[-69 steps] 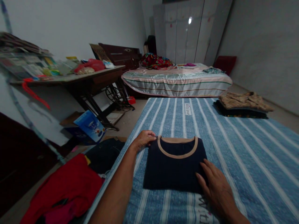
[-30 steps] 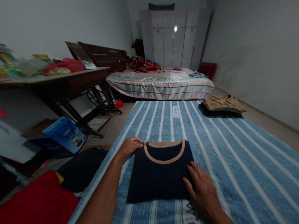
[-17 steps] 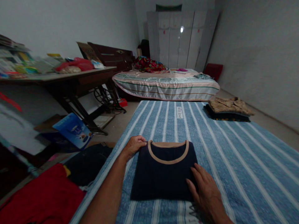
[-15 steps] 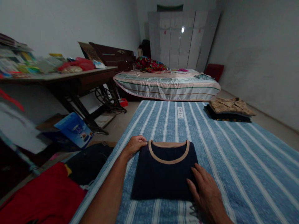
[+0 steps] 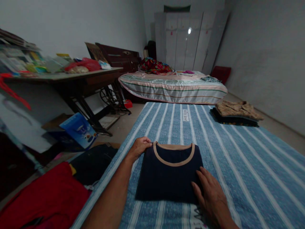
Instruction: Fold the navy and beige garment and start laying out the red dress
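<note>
A dark navy T-shirt [image 5: 170, 181] with a tan neckband lies folded into a near-square, its neckline at the far side. My left hand [image 5: 141, 147] is closed at its far left corner, thumb and fingers pinching the fabric by the shoulder. Along the right edge rests my right hand [image 5: 211, 190], open, with its fingertips on the cloth and the thumb spread toward the shirt's middle. Under the shirt is a blue and white striped bedsheet [image 5: 238, 171].
Folded clothes [image 5: 237, 111] are stacked at the bed's far right. Red cloth [image 5: 47, 194] and dark clothing [image 5: 95, 163] lie low on the left. A sewing machine table [image 5: 78, 76] holding clutter stands at left. Beyond is another bed [image 5: 173, 89], before a wardrobe [image 5: 181, 44].
The view has shifted slightly, so the scene sits a little further right. Both hands keep their places on the T-shirt, which looks unchanged.
</note>
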Action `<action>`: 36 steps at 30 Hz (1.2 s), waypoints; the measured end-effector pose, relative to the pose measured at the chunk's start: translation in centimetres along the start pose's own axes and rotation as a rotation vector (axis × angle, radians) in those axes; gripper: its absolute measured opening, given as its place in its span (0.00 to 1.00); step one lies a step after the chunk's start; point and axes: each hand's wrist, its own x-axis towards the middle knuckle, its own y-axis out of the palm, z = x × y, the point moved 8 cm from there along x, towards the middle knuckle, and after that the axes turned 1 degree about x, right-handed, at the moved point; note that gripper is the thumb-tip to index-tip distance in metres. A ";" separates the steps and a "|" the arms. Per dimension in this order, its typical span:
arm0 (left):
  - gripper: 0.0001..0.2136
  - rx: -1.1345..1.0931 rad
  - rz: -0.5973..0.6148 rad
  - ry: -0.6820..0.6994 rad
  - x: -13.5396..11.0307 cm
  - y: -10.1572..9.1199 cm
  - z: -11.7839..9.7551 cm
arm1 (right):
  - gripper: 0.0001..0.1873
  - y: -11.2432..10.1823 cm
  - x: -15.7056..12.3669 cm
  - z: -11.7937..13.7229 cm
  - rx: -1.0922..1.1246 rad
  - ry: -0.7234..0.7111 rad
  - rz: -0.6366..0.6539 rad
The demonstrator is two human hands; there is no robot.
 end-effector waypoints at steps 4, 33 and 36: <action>0.12 0.003 -0.007 0.018 -0.1 0.0 -0.3 | 0.21 0.2 -0.1 0.0 0.007 0.001 0.016; 0.10 0.130 -0.132 0.061 -0.4 -0.5 -0.9 | 0.21 0.6 0.0 -0.3 0.028 0.036 0.004; 0.11 0.181 -0.189 0.066 -0.5 -0.8 -0.7 | 0.21 0.4 0.1 -0.3 0.027 0.027 -0.005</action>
